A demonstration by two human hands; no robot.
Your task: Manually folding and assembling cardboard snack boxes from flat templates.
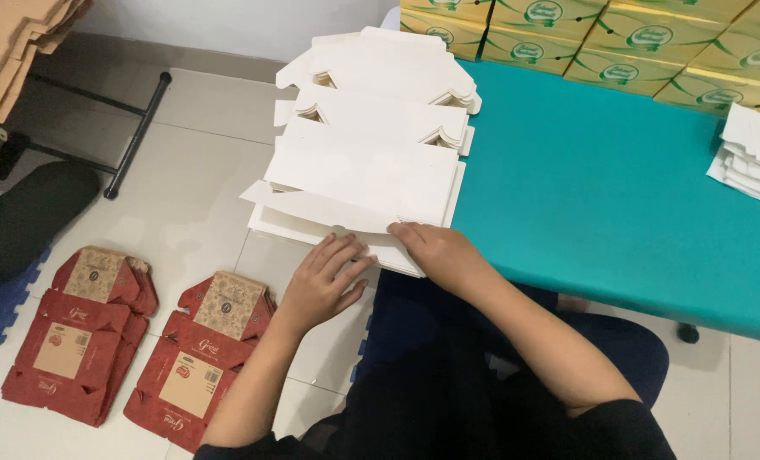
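Fingers (350,251) on smooth flat white cardboard blanks (363,179)

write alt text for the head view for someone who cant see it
Both hands, left hand and right hand, rest on the near edge of a stack of flat white carton blanks overhanging a teal table. Two piles of flattened red boxes lie on the tiled floor, and green-and-yellow boxes line the table's far edge.
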